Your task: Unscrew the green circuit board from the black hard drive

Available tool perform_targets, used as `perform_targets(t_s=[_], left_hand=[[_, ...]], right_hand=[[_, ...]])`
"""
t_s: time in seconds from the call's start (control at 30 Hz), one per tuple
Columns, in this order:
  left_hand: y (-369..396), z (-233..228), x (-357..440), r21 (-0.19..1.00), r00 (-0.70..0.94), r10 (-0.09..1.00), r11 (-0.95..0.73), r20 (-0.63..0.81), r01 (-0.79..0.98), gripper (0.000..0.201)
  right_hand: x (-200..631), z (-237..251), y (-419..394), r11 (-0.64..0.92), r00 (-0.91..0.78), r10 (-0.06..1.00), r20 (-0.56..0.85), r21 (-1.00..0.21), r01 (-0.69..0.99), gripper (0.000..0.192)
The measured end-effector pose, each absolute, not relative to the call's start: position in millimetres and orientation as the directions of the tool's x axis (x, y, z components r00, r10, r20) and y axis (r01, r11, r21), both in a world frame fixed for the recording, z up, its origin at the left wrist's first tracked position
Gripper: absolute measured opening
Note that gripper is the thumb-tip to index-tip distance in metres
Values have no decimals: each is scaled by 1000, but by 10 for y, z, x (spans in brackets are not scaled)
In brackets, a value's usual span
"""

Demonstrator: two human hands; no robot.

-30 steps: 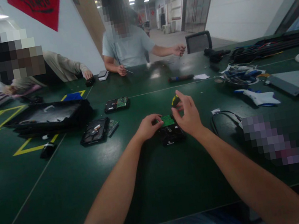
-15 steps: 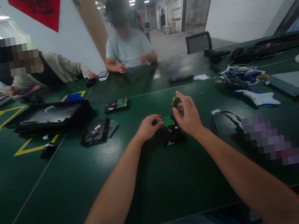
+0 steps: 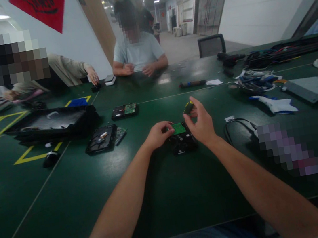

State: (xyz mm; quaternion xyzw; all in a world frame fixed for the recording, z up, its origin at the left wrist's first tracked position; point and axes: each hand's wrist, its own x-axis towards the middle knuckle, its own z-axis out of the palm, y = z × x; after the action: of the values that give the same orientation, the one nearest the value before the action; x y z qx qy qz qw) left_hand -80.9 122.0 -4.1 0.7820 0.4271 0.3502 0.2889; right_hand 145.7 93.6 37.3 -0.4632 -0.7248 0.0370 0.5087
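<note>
At the centre of the green surface (image 3: 68, 200), a black hard drive (image 3: 182, 142) lies flat with its green circuit board (image 3: 178, 128) facing up, directly in front of the person. The left hand (image 3: 157, 135) rests on the drive's left edge, fingers curled and pressing against it to hold it steady. The right hand (image 3: 200, 123) grasps a screwdriver with a yellow-and-black handle (image 3: 188, 107), held upright over the far right corner of the board; the tip is hidden behind the fingers. Compared with the two earlier frames, both hands and the drive keep nearly the same position; the right hand's fingers sit slightly differently around the handle, consistent with turning the tool in place. By that judgement, a screw at that corner is being worked and the board remains seated on the drive. To the left lie a second opened drive (image 3: 101, 139) and another drive (image 3: 124, 111) farther back. Across the surface, a seated person's hands (image 3: 138, 69) have drawn together.
</note>
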Motion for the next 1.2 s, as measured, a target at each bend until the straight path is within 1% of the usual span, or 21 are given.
perform_targets(t_s=[0.23,0.4,0.53,0.6,0.63,0.73,0.8,0.83,0.9,0.93,1.0,1.1,1.2], left_hand=[[1219,-43,-811,734,391,863,-486,320,473,8],[1240,-70,-825,730,395,862,-488,318,479,9],[1255,-96,-830,741,403,861,-485,311,464,10],[1261,-102,-828,744,408,855,-493,319,451,10],[1263,-103,-827,747,410,854,-495,322,444,11],[1270,-101,-827,756,413,850,-497,326,426,12],[1274,-99,-830,757,424,843,-506,331,413,12],[1275,-97,-832,757,427,841,-509,333,411,12],[1274,-91,-833,755,425,844,-504,328,419,14],[1272,-87,-833,755,422,848,-498,321,427,15],[1266,-76,-832,753,420,852,-492,313,437,15],[1257,-60,-829,749,427,848,-498,314,438,14],[1257,-57,-825,750,421,852,-493,313,441,13]], right_hand=[[1456,381,928,574,-27,701,712,-542,614,68],[1470,467,894,589,61,636,769,-535,605,67],[1583,494,962,519,140,643,753,-563,643,61],[1667,452,1029,448,187,681,708,-604,659,52],[1710,417,1064,394,219,719,660,-646,654,48],[1820,272,1150,208,263,860,437,-771,601,44],[1865,172,1190,113,278,903,329,-804,584,46],[1879,128,1207,88,269,915,301,-799,594,47],[1893,59,1242,38,270,921,281,-753,657,39],[1894,35,1260,45,248,920,303,-711,701,34],[1890,9,1294,90,187,923,336,-660,746,32],[1870,6,1329,135,121,931,345,-631,764,34],[1848,17,1339,142,85,940,331,-604,784,36]])
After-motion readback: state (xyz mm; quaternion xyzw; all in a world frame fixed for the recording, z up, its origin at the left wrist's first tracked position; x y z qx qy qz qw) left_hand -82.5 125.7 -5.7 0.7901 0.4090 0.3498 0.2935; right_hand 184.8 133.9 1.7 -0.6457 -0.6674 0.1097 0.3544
